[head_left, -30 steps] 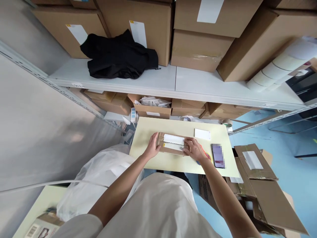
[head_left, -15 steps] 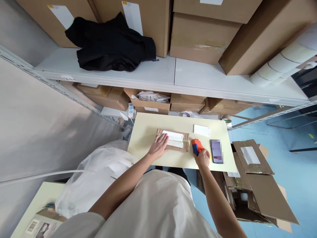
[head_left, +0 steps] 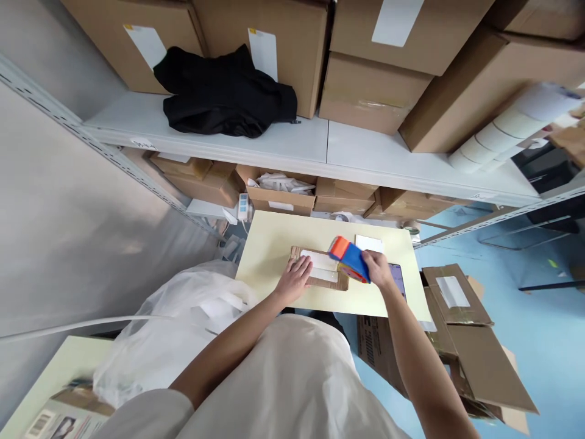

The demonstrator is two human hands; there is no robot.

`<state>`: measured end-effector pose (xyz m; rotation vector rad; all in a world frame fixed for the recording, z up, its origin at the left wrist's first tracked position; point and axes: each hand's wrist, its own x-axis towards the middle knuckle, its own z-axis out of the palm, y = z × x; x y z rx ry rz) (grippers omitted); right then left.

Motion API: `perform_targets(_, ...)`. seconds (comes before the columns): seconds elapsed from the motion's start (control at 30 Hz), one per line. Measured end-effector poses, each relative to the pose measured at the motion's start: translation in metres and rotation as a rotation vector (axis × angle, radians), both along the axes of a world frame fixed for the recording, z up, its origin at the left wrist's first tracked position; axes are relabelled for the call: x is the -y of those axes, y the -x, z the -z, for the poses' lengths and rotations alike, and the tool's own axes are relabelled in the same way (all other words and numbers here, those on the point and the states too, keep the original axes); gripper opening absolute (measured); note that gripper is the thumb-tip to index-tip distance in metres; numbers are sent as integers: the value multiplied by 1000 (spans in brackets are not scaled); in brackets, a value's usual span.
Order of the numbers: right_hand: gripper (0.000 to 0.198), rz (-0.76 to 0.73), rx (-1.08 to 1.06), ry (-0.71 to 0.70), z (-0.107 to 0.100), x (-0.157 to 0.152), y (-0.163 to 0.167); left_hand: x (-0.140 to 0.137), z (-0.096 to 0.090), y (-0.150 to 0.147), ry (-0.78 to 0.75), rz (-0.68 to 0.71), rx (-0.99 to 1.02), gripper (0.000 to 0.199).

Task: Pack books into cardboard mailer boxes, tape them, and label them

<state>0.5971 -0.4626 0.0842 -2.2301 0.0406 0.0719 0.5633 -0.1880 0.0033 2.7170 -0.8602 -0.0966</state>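
On the small cream table lies a flat piece of cardboard with white labels on it. My left hand rests flat on its left end, fingers stretched out. My right hand grips a blue and orange tape dispenser, held tilted over the cardboard's right end. Behind the dispenser lies a white pad or card. A phone shows partly beyond my right wrist, the rest of it hidden.
A grey shelf with cardboard boxes, a black garment and white rolls stands behind the table. At left is a translucent plastic bag; opened cartons lie on the blue floor at right.
My right hand has raised the tape dispenser off the table and turned it leftward over the cardboard's right end. My left hand stays on the cardboard. The camera view has shifted slightly.
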Motion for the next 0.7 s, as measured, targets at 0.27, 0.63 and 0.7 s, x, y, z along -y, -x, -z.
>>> perform_targets(0.27,50,-233,-85,161,3,-28,-23,13,-30,-21,1016,-562,-684,47)
perform_targets(0.63,49,-272,-35,232,4,-26,-18,32,-41,-38,1300,-852,-1077,30)
perform_targets(0.7,49,-278,-29,231,5,-25,-18,31,-42,-38,1313,-840,-1118,35)
